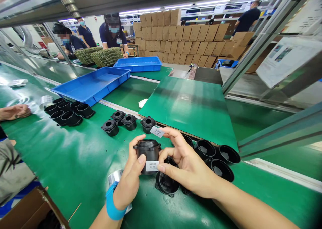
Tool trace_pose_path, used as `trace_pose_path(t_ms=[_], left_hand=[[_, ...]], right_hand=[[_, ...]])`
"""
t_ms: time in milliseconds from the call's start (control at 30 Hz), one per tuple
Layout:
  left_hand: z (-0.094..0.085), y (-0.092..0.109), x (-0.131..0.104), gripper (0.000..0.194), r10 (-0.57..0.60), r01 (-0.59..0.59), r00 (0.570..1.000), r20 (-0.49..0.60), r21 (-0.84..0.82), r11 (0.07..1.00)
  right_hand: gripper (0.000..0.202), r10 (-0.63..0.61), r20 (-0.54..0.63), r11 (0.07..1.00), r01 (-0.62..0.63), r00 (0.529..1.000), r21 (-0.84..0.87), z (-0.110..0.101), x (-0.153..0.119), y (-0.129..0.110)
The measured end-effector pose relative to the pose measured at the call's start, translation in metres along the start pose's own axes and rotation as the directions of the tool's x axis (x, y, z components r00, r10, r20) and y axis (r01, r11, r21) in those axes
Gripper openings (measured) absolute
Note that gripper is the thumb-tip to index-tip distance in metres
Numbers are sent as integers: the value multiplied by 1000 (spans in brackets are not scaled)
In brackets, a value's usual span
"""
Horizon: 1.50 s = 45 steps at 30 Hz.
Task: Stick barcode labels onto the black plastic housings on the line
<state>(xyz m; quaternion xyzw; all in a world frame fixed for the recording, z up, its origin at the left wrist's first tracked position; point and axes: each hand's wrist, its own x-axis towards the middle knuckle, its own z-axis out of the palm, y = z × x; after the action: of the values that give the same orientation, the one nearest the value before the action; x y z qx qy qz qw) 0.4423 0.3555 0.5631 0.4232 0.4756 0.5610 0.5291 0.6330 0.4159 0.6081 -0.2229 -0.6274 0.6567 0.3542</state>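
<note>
My left hand (133, 173), with a blue band at the wrist, is closed around a round black plastic housing (147, 147), held upright above the green table. A white printed label (152, 166) lies on the housing's side, and the thumb of my right hand (184, 162) touches its right edge. Another printed label (157, 131) clings to the raised index fingertip of the same hand. Under and behind my right hand, several black housings (205, 148) stand with their wide openings up. Behind my left wrist a roll of labels (115, 177) is partly hidden.
Farther back are several small housings (110, 127), and to the left another group of housings (71, 117). Blue trays (93, 83) and a raised green board (191, 101) lie beyond. A co-worker's hand (17, 112) rests at left. A metal post (259, 41) slants at right.
</note>
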Motion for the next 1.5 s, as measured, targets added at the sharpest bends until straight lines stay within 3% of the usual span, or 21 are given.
trace_pose_path(t_ms=[367, 500, 567, 667, 733, 800, 867, 1033, 1133, 1200, 1267, 1367, 1433, 1500], left_hand=[[1, 2, -2, 69, 44, -45, 995, 88, 0, 999], [2, 0, -3, 65, 60, -60, 997, 40, -3, 998], [2, -2, -3, 62, 78, -78, 997, 8, -28, 997], [4, -6, -4, 60, 99, -101, 994, -46, -56, 993], [7, -9, -6, 60, 109, -114, 991, -77, -75, 991], [9, -11, -9, 59, 110, -115, 992, -58, -94, 989], [10, -13, -11, 55, 110, -109, 994, 3, -108, 988], [13, -17, -14, 53, 108, -99, 994, 28, -222, 970], [15, -14, -11, 59, 71, -73, 997, -16, -303, 950], [10, -7, -6, 64, 76, -100, 993, -91, -291, 951], [-1, 2, 4, 70, 115, -157, 968, -225, -178, 971], [-27, 13, 21, 88, 223, -144, 865, -450, 203, 969], [-43, 16, 29, 87, 347, -47, 785, -513, 509, 859], [-53, 14, 33, 70, 455, 36, 768, -450, 740, 671]], right_hand=[[66, -10, -4, 1000, 10, 1000, -2, 0, 0, -1], [67, -4, 8, 1000, 4, 1000, 13, 0, 1, 1], [62, -21, -47, 999, 23, 999, 30, 3, 1, 4], [52, -128, -232, 991, 134, 964, 10, 11, 1, 11], [70, -170, -269, 985, 167, 948, -34, 16, -2, 17], [96, -130, -203, 991, 120, 971, -62, 21, -5, 22], [104, -78, -128, 994, 68, 989, -84, 26, -9, 26], [77, -90, -143, 996, 92, 986, 3, 33, -13, 29], [70, -12, -217, 990, 42, 976, 135, 33, -8, 26], [65, -29, -286, 985, 76, 958, 152, 30, -3, 23], [58, -104, -357, 980, 157, 928, 123, 24, 1, 20], [53, -176, -415, 973, 222, 892, 65, 16, 4, 14], [53, -190, -418, 973, 227, 888, 39, 13, 3, 12], [53, -185, -401, 976, 215, 897, 31, 13, 2, 12]])
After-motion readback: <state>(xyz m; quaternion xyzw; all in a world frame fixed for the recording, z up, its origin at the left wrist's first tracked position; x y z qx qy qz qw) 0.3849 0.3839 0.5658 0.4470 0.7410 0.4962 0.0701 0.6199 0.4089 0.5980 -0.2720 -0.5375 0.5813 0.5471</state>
